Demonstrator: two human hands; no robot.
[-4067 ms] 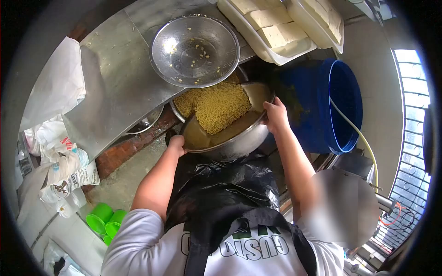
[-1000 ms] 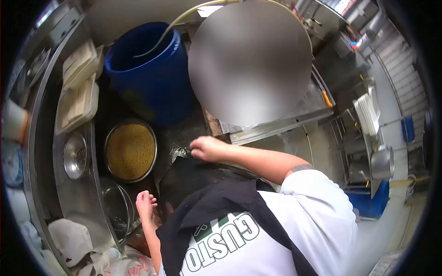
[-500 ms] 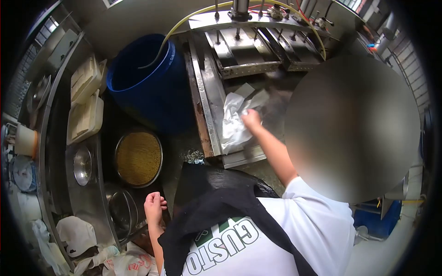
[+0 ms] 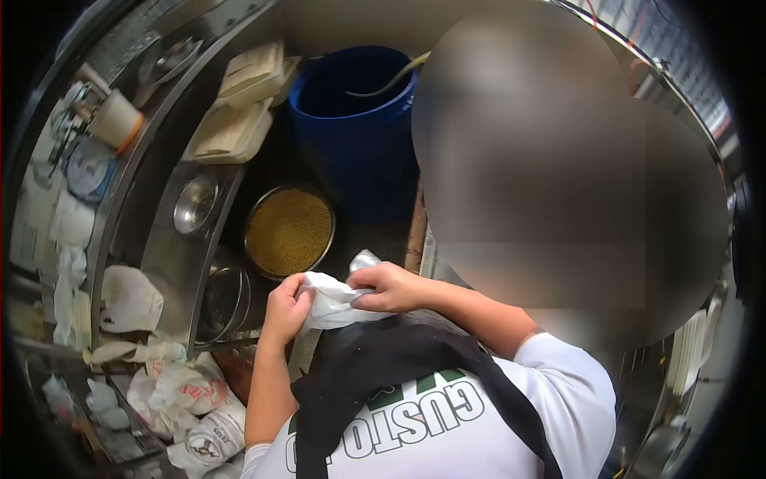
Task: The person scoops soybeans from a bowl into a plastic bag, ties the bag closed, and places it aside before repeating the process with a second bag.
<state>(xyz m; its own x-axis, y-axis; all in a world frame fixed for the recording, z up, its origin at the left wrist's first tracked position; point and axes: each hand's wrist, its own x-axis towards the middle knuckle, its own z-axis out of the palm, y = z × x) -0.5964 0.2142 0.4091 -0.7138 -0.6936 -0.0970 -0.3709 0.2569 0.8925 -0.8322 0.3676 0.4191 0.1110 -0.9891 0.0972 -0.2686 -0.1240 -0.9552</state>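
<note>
A crumpled white cloth [image 4: 331, 302] is stretched between my two hands, in front of the black apron [image 4: 383, 367]. My left hand [image 4: 287, 310] pinches its left edge. On the other side my right hand [image 4: 388, 287] grips the cloth, and a bit of it sticks up above the fingers. Beyond my hands stands a round metal bowl [image 4: 289, 231] filled with a yellow-brown grainy material.
A large blue barrel [image 4: 355, 152] with a hose in it stands behind the bowl. White tubs [image 4: 231, 132], a metal bowl [image 4: 195, 203] and a scale [image 4: 88, 169] are at the left. Plastic bags [image 4: 191, 395] lie lower left. A blurred area hides the right side.
My right hand has brought the white cloth back from the metal table towards my body. My left hand has come up and taken hold of it. The view has turned.
</note>
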